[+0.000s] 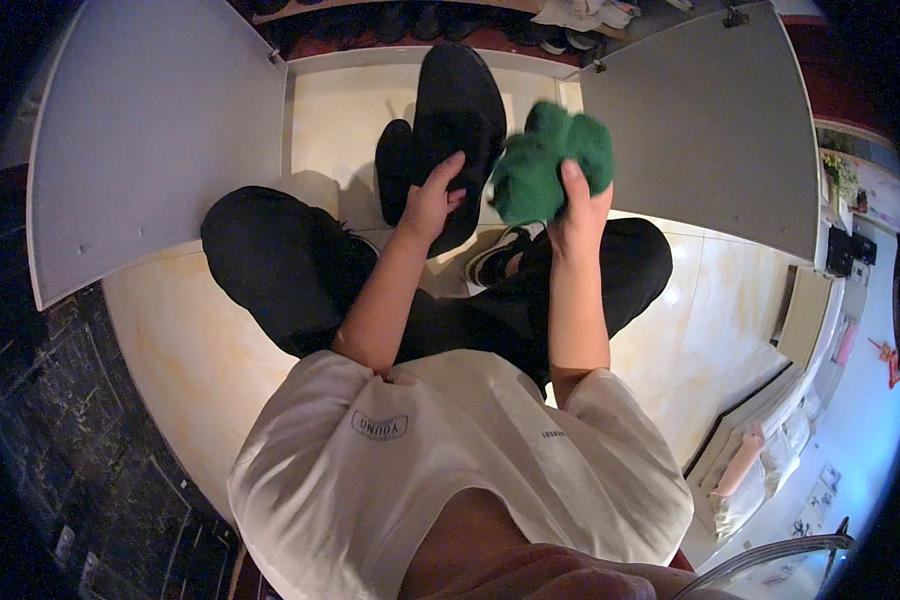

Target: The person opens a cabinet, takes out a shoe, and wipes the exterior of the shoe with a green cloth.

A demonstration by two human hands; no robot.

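My left hand (431, 206) grips a pair of black slippers or flat shoes, its thumb lying over the larger one. That black shoe (461, 97) is held up with its long side towards the cabinet. A second, partly hidden black shoe (394, 169) shows beside it on the left. To the right, my right hand (583, 202) is closed around a bunched green cloth (532, 176), slightly blurred, with the thumb on top. The cloth is close to the larger shoe's edge; whether they touch I cannot tell.
Two grey cabinet doors stand open, one at left (165, 135) and one at right (709, 135). Several dark shoes (427, 22) line the cabinet shelf behind. My bent knees flank the pale tiled floor (345, 90). A bed with pillows (739, 465) is at far right.
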